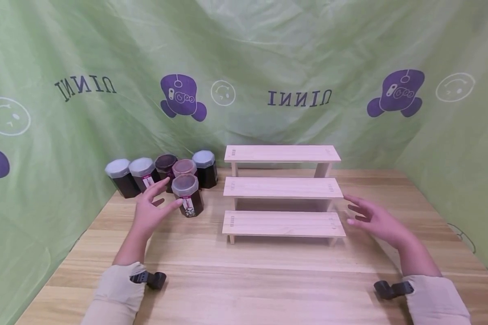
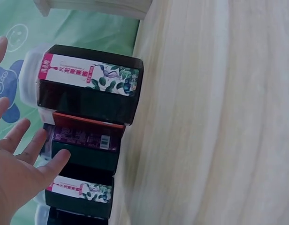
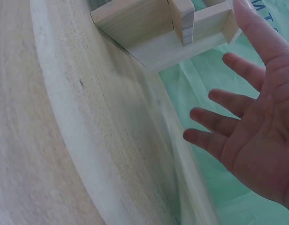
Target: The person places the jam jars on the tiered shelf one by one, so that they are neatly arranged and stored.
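Several dark eight-sided jars stand grouped at the back left of the table in the head view. Foremost is a jar [image 1: 192,205] with a cloudy lid and a pink-and-white label; in the left wrist view, the nearest jar [image 2: 90,84] shows a leafy label. My left hand [image 1: 149,212] is at the left of the front jar, fingers spread and thumb tip overlapping its label in the head view. A pale wooden three-step rack [image 1: 282,187] stands in the middle. To its right hovers my right hand [image 1: 376,221], fingers loosely extended and holding nothing.
A wood-grain table [image 1: 260,289] carries everything. Green printed cloth [image 1: 244,54] hangs behind and along both sides. One jar [image 1: 205,174] stands close to the rack's left side. A thin cord [image 1: 465,237] lies by the right edge.
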Action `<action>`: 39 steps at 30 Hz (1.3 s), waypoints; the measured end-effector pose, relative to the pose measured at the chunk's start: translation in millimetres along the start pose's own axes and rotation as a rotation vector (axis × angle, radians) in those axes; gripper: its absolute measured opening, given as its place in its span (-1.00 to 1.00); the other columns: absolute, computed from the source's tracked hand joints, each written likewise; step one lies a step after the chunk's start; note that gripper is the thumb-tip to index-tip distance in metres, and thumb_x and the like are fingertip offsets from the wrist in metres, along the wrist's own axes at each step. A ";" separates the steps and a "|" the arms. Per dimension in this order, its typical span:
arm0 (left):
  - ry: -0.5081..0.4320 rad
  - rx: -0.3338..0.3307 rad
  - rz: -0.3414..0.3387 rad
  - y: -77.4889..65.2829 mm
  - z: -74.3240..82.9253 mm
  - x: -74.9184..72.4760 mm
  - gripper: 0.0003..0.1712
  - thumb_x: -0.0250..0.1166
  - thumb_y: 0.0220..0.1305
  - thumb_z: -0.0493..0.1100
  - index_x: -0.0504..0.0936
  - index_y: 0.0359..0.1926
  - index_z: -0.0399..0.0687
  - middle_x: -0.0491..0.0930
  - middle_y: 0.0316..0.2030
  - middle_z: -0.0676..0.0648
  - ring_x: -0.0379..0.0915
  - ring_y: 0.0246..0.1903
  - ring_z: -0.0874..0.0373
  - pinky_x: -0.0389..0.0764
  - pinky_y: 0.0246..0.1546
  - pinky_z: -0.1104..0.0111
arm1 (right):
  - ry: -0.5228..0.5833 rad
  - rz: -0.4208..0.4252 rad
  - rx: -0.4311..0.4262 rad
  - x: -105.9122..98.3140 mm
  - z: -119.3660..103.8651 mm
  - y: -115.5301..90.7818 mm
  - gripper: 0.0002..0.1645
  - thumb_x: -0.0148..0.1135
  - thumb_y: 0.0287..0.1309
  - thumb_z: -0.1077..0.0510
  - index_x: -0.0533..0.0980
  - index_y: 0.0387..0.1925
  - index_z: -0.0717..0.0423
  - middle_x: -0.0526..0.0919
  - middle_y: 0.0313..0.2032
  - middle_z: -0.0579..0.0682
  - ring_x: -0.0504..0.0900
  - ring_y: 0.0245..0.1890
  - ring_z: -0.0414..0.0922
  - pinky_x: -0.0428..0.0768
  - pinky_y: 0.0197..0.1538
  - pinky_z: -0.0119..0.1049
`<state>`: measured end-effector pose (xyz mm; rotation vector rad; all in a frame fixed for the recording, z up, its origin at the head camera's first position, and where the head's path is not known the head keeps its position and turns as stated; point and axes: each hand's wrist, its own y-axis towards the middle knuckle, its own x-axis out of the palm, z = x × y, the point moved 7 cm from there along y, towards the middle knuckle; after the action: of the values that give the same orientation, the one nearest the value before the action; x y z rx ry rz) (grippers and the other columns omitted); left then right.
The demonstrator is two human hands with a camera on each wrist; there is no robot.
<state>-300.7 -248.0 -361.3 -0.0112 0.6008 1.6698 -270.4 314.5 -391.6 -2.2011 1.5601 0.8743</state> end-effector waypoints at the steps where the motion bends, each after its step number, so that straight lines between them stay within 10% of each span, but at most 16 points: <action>1: -0.011 -0.011 0.001 0.8 -1.7 1.1 -0.17 0.51 0.04 -0.26 0.39 0.36 -0.14 0.31 0.33 -0.21 0.26 0.26 -0.19 0.41 0.19 -0.09 | 0.017 -0.008 -0.002 0.8 0.7 -0.6 -0.14 0.26 0.28 0.17 0.07 0.48 0.17 0.12 0.42 0.33 0.21 0.31 0.36 0.35 0.10 -0.60; 9: -0.091 -0.102 0.013 7.0 -12.3 8.1 -0.14 0.52 0.03 -0.24 0.36 0.37 -0.15 0.37 0.30 -0.16 0.32 0.22 -0.08 0.46 0.17 0.02 | 0.191 -0.052 -0.053 4.8 4.9 -1.2 -0.09 0.34 0.14 0.32 0.10 0.43 0.32 0.12 0.38 0.42 0.39 0.20 -0.41 0.45 0.13 -0.48; 25: -0.172 -0.134 0.058 18.1 -26.4 27.1 0.02 0.59 -0.13 -0.36 0.31 0.40 -0.12 0.46 0.20 -0.27 0.38 0.20 -0.06 0.42 0.23 0.13 | 0.292 -0.147 -0.003 17.7 6.6 -0.9 -0.09 0.37 0.06 0.36 0.14 0.40 0.36 0.18 0.36 0.42 0.53 0.10 -0.32 0.56 0.09 -0.32; 39: -0.065 -0.172 0.101 19.1 -30.2 28.0 0.05 0.65 -0.19 -0.20 0.35 0.37 -0.13 0.45 0.23 -0.23 0.39 0.20 -0.05 0.43 0.21 0.12 | 0.331 -0.179 0.002 25.6 3.8 0.7 -0.11 0.35 0.02 0.41 0.14 0.34 0.51 0.44 0.18 0.32 0.63 -0.02 -0.08 0.65 -0.02 -0.25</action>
<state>-333.8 -235.3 -389.7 -0.0515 0.4136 1.8088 -266.5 297.4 -410.7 -2.5364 1.4627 0.4732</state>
